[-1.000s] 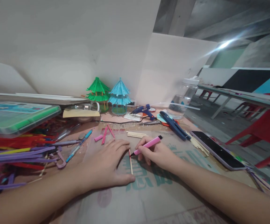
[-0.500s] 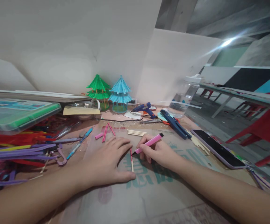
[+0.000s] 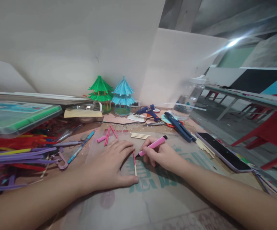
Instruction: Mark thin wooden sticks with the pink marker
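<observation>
My left hand (image 3: pixel 111 163) lies palm down with its fingers spread. Its index fingertip and thumb rest at the two ends of a thin wooden stick (image 3: pixel 135 169), steadying it against the board. The stick's upper part is pink and its lower part bare wood. Pinched in my right hand (image 3: pixel 158 155) is a pink marker (image 3: pixel 152 146), its dark tip at the stick's coloured part. Beyond my left hand lie pink-coloured sticks (image 3: pixel 107 136) and a pink marker cap (image 3: pixel 101 139). Several bare sticks (image 3: pixel 140 136) sit behind the marker.
A green pagoda model (image 3: pixel 100 92) and a blue one (image 3: pixel 123 95) stand by the wall. Behind lie a glue gun (image 3: pixel 149 111) and a utility knife (image 3: pixel 180 127). A phone (image 3: pixel 222 151) lies right. Purple strips (image 3: pixel 23 158), a blue pen (image 3: pixel 82 146) and a plastic case (image 3: pixel 20 116) occupy the left.
Almost nothing differs. The marker tip stays at the stick, with only a slight shift of the whole view.
</observation>
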`<act>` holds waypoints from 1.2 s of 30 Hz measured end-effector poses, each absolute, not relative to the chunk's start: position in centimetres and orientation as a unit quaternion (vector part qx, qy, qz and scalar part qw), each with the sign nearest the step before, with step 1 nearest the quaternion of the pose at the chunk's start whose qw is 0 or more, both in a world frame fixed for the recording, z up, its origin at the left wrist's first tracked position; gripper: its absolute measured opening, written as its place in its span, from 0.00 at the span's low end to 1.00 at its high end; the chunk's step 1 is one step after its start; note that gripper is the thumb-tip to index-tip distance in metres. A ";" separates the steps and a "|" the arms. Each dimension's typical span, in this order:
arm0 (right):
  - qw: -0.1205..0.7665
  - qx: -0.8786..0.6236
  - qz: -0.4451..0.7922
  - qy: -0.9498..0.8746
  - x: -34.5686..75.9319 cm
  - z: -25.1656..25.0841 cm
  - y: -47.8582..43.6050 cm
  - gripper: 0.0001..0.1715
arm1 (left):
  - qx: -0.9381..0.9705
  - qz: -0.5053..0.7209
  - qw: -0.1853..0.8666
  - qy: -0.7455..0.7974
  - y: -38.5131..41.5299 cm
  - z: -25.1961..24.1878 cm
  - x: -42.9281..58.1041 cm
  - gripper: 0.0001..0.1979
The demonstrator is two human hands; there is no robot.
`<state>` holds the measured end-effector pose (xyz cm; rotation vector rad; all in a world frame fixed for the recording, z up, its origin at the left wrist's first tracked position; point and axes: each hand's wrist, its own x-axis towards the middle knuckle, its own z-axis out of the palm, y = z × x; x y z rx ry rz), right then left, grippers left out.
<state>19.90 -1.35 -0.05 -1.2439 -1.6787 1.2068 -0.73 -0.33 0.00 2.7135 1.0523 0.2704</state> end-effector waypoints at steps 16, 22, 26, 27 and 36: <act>0.325 -0.454 0.497 -0.664 20.1 -0.2 -1.4 0.09 | 0.923 0.098 0.107 0.355 -0.4 -0.1 -0.8 0.39; 0.346 -0.464 0.474 -0.663 20.0 -0.2 -1.4 0.09 | 0.920 0.095 0.111 0.363 -0.3 0.0 -0.7 0.39; 0.329 -0.444 0.502 -0.665 20.0 -0.2 -1.4 0.10 | 0.918 0.096 0.116 0.366 -0.4 0.0 -0.7 0.39; 0.324 -0.439 0.509 -0.665 20.0 -0.2 -1.4 0.10 | 0.919 0.094 0.116 0.366 -0.4 0.0 -0.7 0.39; 0.373 -0.480 0.456 -0.650 19.9 -0.4 -1.0 0.10 | 0.916 0.095 0.111 0.374 -0.4 0.2 -0.6 0.38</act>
